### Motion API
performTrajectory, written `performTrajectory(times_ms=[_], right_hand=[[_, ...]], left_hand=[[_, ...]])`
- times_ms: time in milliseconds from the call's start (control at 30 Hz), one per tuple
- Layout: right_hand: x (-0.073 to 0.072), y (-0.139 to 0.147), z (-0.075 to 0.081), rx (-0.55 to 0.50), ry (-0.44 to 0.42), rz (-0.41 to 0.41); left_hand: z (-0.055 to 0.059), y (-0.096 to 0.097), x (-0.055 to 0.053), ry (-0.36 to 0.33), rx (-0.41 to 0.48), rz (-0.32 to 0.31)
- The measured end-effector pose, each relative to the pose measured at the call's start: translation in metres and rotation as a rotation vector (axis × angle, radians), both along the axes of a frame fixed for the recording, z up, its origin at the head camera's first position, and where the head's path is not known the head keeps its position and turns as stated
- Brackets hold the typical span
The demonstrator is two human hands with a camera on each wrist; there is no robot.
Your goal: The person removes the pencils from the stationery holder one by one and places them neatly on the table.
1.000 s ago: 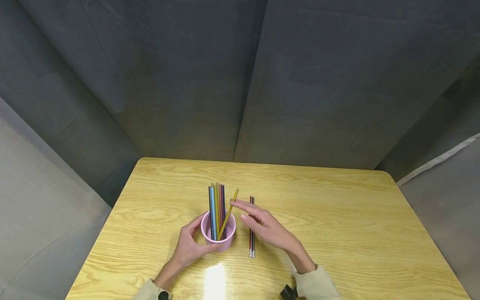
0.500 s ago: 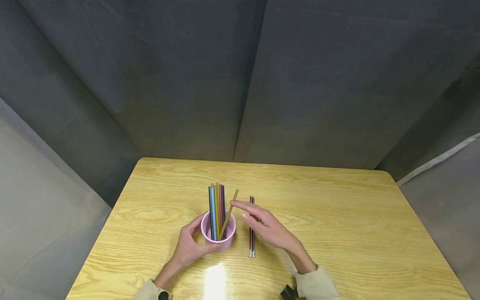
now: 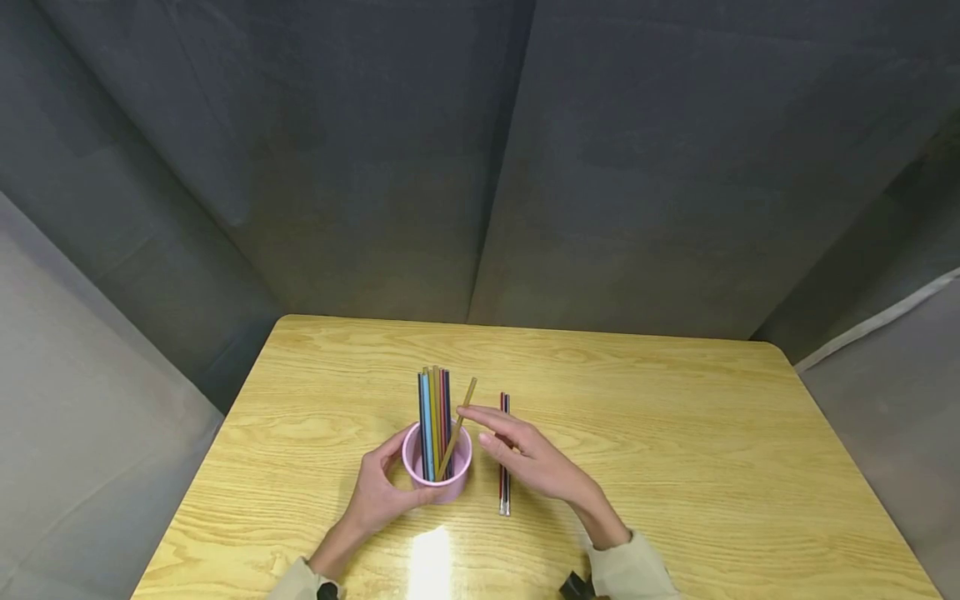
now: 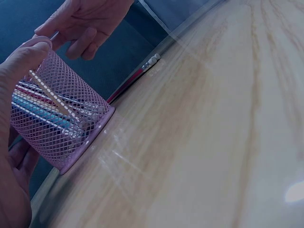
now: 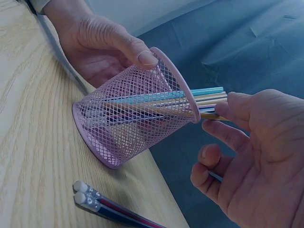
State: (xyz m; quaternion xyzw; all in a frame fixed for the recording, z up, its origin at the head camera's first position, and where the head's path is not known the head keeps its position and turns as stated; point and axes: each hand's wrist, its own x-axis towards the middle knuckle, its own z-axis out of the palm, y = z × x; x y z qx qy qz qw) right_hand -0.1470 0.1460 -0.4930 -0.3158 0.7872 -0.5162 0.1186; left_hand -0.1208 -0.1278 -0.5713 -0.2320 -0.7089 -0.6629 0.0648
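Note:
A pink mesh pencil cup (image 3: 459, 487) stands on the wooden table, holding several dark, blue, yellow and red pencils (image 3: 430, 425). My left hand (image 3: 378, 492) grips the cup from the left, with the thumb at the near rim. One yellow pencil (image 3: 453, 446) leans right inside the cup, apart from the upright bunch. My right hand (image 3: 536, 454) pinches its upper part between the fingertips, just beyond the rim. In the right wrist view, the other fingers (image 5: 211, 154) are loosely bent beneath the yellow pencil (image 5: 208, 115).
Two more pencils (image 3: 505, 492), red and dark with white eraser ends, lie right of the cup, partly under my right hand. The wooden table (image 3: 675, 433) extends to both sides. Grey curtains (image 3: 360, 167) stand behind it.
My right fingertips have slid slightly down and left along the leaning yellow pencil, whose visible side has turned from bright yellow to brownish. My left hand and the cup have stayed still.

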Motion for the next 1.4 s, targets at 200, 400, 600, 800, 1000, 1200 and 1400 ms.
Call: performTrajectory(times_ms=[200,400,600,800,1000,1200,1400], right_hand=[[0.001,0.000,0.002,-0.005,-0.008,-0.008],[0.001,0.001,0.004,-0.022,0.016,-0.018],[0.001,0.001,0.008,-0.028,0.081,-0.039],[0.004,0.000,0.016,-0.058,0.160,-0.045],[0.007,-0.001,0.021,-0.077,0.212,-0.044],[0.010,-0.003,0.026,-0.107,0.269,-0.081],[0.011,-0.002,0.032,-0.128,0.318,-0.129]], left_hand=[[0.000,0.000,0.000,-0.007,0.004,0.003],[0.001,0.001,0.001,-0.015,0.001,0.003],[0.001,0.000,0.001,-0.009,-0.008,0.011],[0.000,0.000,0.001,-0.010,-0.003,0.008],[-0.001,0.000,0.001,-0.008,-0.013,0.020],[-0.002,0.000,0.001,-0.012,-0.013,0.019],[-0.002,0.000,0.000,0.000,-0.004,0.013]])
